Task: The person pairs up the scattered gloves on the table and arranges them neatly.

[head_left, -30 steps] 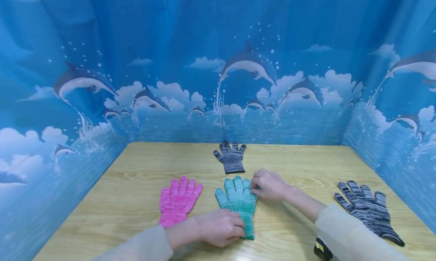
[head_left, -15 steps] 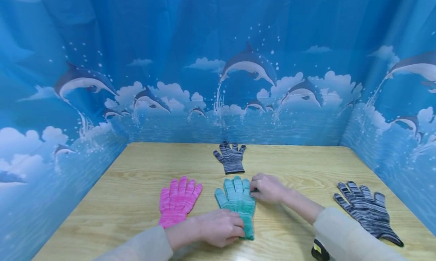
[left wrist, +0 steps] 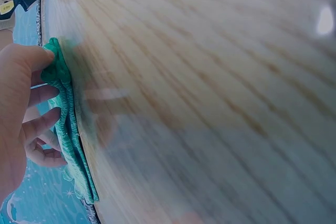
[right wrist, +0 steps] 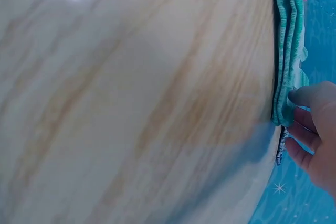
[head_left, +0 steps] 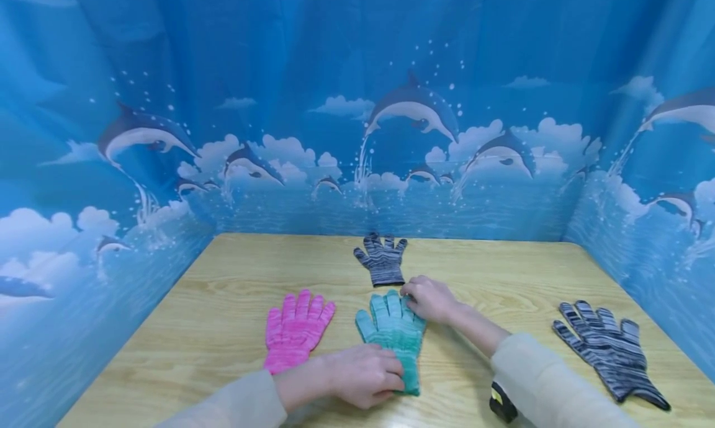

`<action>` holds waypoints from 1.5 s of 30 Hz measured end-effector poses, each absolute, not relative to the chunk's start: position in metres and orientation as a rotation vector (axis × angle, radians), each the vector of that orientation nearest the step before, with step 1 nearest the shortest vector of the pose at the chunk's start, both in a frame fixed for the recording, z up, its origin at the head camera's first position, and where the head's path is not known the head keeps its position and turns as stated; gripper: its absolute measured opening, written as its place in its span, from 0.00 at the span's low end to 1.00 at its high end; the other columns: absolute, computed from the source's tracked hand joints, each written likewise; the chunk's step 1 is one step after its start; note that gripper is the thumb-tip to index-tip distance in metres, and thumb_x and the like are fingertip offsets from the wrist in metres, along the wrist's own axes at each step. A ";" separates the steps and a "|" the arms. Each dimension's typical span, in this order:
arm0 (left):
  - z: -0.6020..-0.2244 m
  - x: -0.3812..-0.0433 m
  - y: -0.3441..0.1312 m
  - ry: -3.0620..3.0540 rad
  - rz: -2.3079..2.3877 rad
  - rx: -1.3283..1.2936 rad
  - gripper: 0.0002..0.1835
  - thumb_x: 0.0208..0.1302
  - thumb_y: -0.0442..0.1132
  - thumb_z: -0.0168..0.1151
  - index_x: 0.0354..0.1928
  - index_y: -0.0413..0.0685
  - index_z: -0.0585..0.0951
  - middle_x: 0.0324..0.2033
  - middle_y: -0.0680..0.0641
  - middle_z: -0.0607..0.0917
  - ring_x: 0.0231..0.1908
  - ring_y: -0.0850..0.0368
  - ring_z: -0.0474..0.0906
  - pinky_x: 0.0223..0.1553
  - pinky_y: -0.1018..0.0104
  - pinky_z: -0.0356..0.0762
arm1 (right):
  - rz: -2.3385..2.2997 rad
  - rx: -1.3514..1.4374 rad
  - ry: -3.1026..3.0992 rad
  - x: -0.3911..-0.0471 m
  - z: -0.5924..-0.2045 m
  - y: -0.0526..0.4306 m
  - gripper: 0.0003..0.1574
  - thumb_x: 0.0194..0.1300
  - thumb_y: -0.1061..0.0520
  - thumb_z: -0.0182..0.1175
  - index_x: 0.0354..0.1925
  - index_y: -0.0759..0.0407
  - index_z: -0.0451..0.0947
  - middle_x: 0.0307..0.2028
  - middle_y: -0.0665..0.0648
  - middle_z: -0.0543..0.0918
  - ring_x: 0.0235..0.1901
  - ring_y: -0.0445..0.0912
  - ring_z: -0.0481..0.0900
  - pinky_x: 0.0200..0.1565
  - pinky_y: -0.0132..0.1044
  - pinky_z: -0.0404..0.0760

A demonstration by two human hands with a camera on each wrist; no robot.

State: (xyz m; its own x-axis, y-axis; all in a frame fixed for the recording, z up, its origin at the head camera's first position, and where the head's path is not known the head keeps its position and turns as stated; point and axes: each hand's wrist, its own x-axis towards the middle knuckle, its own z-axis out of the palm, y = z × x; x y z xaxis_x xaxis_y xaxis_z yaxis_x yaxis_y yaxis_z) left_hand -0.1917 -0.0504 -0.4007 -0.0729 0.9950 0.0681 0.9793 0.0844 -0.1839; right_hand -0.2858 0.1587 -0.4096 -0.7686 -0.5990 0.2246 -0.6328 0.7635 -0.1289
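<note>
A green knitted glove (head_left: 398, 332) lies on the table with its fingers pointing away from me. My left hand (head_left: 365, 376) pinches its cuff; in the left wrist view the thumb lies on the green cuff (left wrist: 56, 69), with the other fingers loosely bent beside it. At the far right of the same glove, my right hand (head_left: 429, 299) pinches a fingertip. From the right wrist, the green edge (right wrist: 287, 51) looks layered, and the thumb touches its end. A pink glove (head_left: 296, 329) lies flat to the left, its cuff partly behind my left forearm.
A grey-black striped glove (head_left: 383, 260) lies beyond the green one. Another striped glove (head_left: 609, 347) lies at the right, near the table edge. A blue dolphin curtain (head_left: 335, 136) surrounds the wooden table (head_left: 223, 291) at the back and sides.
My right hand has moved from the green glove's right side up and left to its fingertips. The left hand keeps its place on the cuff. The view has shifted slightly.
</note>
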 end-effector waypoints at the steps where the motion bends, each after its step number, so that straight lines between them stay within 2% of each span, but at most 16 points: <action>1: -0.401 -0.192 -0.050 -2.177 0.135 -2.007 0.09 0.59 0.44 0.61 0.42 0.57 0.82 0.38 0.60 0.78 0.40 0.69 0.71 0.41 0.81 0.66 | 0.302 0.979 -2.776 -0.286 -0.410 0.159 0.08 0.56 0.64 0.62 0.37 0.58 0.81 0.32 0.52 0.80 0.37 0.49 0.77 0.35 0.41 0.78; 7: -0.400 -0.191 -0.050 -2.177 0.137 -2.003 0.09 0.59 0.44 0.61 0.42 0.57 0.82 0.38 0.61 0.78 0.40 0.69 0.70 0.39 0.82 0.65 | 0.322 0.982 -2.694 -0.286 -0.408 0.160 0.06 0.55 0.67 0.60 0.28 0.57 0.79 0.26 0.49 0.77 0.30 0.45 0.74 0.30 0.35 0.75; 13: -0.400 -0.191 -0.051 -2.187 0.122 -2.011 0.09 0.60 0.43 0.61 0.42 0.57 0.82 0.38 0.60 0.78 0.40 0.69 0.71 0.39 0.82 0.65 | 0.417 0.994 -2.772 -0.287 -0.404 0.159 0.06 0.57 0.67 0.60 0.30 0.56 0.79 0.29 0.48 0.77 0.33 0.45 0.75 0.33 0.37 0.75; 22: -0.401 -0.191 -0.050 -2.182 0.115 -2.018 0.09 0.60 0.43 0.60 0.42 0.57 0.82 0.38 0.60 0.78 0.40 0.69 0.70 0.40 0.81 0.65 | 0.524 1.006 -2.885 -0.290 -0.408 0.156 0.06 0.57 0.67 0.60 0.31 0.59 0.81 0.31 0.55 0.80 0.35 0.48 0.78 0.36 0.40 0.77; 33: -0.401 -0.193 -0.050 -2.206 0.101 -2.018 0.10 0.59 0.43 0.61 0.43 0.56 0.82 0.40 0.60 0.79 0.41 0.69 0.71 0.41 0.82 0.65 | 0.554 1.149 -2.859 -0.294 -0.407 0.159 0.07 0.57 0.69 0.57 0.29 0.58 0.75 0.28 0.50 0.75 0.31 0.44 0.74 0.33 0.36 0.74; 45: -0.400 -0.192 -0.050 -2.190 0.121 -2.006 0.10 0.58 0.43 0.62 0.42 0.57 0.82 0.39 0.60 0.78 0.40 0.69 0.70 0.38 0.82 0.64 | 0.450 1.035 -2.823 -0.292 -0.408 0.158 0.09 0.60 0.68 0.54 0.28 0.56 0.72 0.26 0.48 0.72 0.28 0.43 0.71 0.31 0.37 0.71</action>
State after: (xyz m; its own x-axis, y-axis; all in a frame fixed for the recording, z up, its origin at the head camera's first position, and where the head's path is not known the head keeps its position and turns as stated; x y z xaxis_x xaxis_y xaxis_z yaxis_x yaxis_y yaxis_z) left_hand -0.1918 -0.0500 -0.4003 -0.0813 0.9943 0.0691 0.9806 0.0922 -0.1729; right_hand -0.2919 0.1578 -0.4083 -0.7636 -0.6158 0.1943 -0.6457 0.7250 -0.2397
